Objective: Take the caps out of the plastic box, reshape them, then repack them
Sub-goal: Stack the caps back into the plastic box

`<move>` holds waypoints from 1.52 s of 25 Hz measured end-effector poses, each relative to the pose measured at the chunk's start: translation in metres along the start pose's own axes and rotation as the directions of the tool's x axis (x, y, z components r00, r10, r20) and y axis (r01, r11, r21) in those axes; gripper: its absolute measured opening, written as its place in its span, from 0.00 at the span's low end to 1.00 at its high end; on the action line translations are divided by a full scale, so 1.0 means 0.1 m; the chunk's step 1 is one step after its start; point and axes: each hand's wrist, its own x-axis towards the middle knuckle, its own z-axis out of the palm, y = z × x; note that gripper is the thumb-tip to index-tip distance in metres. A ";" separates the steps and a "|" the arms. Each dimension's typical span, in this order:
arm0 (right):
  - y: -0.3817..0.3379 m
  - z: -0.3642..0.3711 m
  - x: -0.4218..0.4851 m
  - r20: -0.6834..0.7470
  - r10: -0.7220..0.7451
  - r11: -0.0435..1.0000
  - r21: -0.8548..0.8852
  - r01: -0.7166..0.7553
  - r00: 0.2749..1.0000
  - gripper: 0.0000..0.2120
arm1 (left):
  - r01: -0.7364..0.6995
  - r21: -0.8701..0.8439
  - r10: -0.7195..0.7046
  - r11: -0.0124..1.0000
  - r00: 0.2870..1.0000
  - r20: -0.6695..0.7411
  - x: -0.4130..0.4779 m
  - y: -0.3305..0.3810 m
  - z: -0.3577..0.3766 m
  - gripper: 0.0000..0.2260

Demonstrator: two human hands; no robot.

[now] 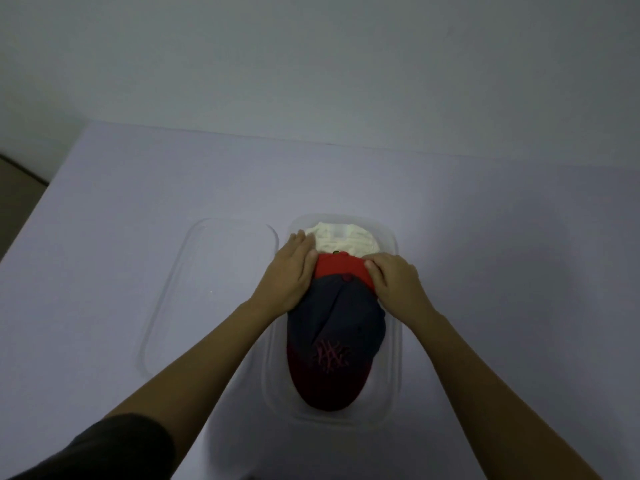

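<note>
We see a pale lilac desk [104, 237]. At mid-desk, a clear rectangular plastic box [398, 341] holds a navy cap with red brim [339, 317], a red cap [337, 268] and a cream cap [346, 239]. A clear lid [207, 289] lies just left. The left hand [289, 275] presses flat, fingers straight. The right hand [398, 282] curls onto the red cap.

Navy cap [341, 317] on the near side of the left hand [287, 275] and right hand [394, 282]: dark blue crown, deep red brim and button, pinkish-red crisscross stitching on the front. Bright red cap [337, 268] between the hands, plain cream cap [346, 239] just beyond the fingertips. Clear plastic box [396, 341] and lid [207, 271], pale lavender surface [502, 254], black sleeve [114, 445].
</note>
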 end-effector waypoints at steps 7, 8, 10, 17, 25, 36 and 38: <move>-0.26 -0.10 -0.05 -0.208 0.175 0.925 0.369 -0.089 0.962 0.18 | 0.073 -0.191 -0.079 0.979 0.997 -0.025 -0.09 0.18 -0.02 0.24; -0.36 -0.12 -0.15 -0.238 0.276 0.875 0.463 -0.141 0.931 0.19 | 0.075 -0.285 -0.100 0.956 0.992 -0.076 -0.17 0.24 -0.02 0.24; -0.59 -0.02 -0.40 -0.231 0.405 0.799 0.561 -0.219 0.885 0.24 | 0.096 -0.431 -0.174 0.897 0.974 -0.144 -0.27 0.34 0.03 0.24; -0.61 0.47 -0.40 -0.081 0.371 0.780 0.569 -0.262 0.925 0.37 | 0.122 -0.580 -0.321 0.805 0.912 -0.255 -0.21 0.36 0.34 0.22; -0.45 0.27 -0.24 -0.178 0.124 0.960 0.272 -0.072 0.976 0.30 | 0.085 -0.571 -0.235 0.816 0.953 -0.194 -0.09 0.25 0.28 0.25; -0.34 0.06 0.23 0.199 0.160 0.986 0.009 -0.165 0.967 0.30 | 0.098 -0.276 -0.111 0.956 0.993 -0.032 0.13 0.19 0.11 0.25; -0.32 0.02 0.27 0.117 0.174 0.982 -0.090 -0.164 0.978 0.27 | 0.081 -0.189 -0.092 0.979 0.995 -0.049 0.24 0.14 0.05 0.23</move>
